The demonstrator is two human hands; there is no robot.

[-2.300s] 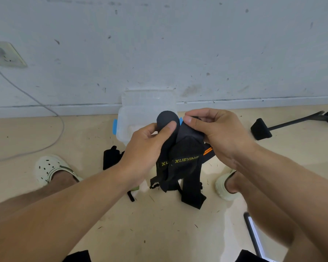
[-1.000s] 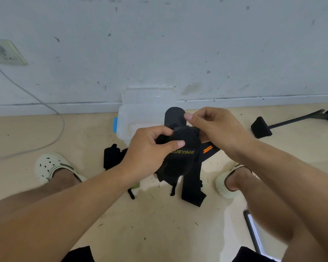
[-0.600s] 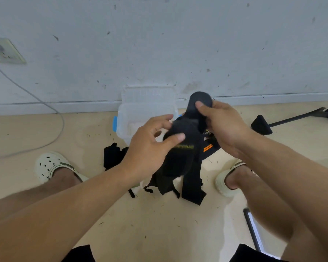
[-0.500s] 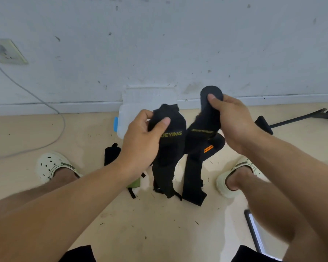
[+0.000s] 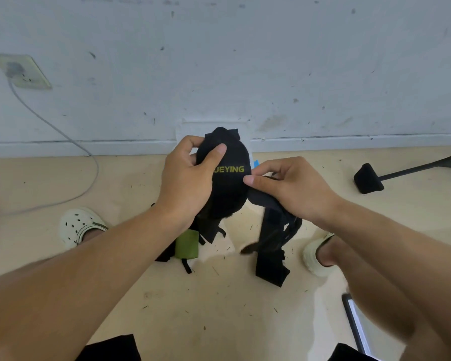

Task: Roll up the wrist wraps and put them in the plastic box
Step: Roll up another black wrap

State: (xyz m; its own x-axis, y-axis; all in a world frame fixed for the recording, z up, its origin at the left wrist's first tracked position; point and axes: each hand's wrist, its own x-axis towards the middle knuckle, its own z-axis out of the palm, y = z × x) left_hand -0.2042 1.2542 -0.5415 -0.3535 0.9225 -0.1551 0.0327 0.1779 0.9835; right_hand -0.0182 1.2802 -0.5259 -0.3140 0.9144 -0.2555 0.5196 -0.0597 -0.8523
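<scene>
- My left hand (image 5: 186, 183) grips a black wrist wrap (image 5: 228, 178), thumb pressed on its front and fingers curled round the far side. Yellow letters reading "UEYING" show on the fabric beside my thumb.
- My right hand (image 5: 289, 187) pinches a second black wrap (image 5: 272, 230) between thumb and fingers, right beside the first one. Its tail hangs down and its end lies on the floor (image 5: 219, 308).
- Both hands are held up in front of me, above the floor, with the two wraps touching or nearly touching where my hands meet.
- The clear plastic box (image 5: 248, 142) sits on the floor against the wall (image 5: 245, 61), mostly hidden behind the wrap in my left hand. A small blue clip of it shows just above my right hand's fingers.
- Below my left wrist, a green roll (image 5: 186, 243) and more black straps lie on the floor.
- My feet in pale clogs rest on the floor, the left clog (image 5: 80, 226) and the right clog (image 5: 315, 256), one on each side of the wraps.
- Further out, a grey cable (image 5: 71, 142) runs from a wall socket (image 5: 21, 71) on the left, and a black stand foot (image 5: 369, 178) lies on the floor to the right.
</scene>
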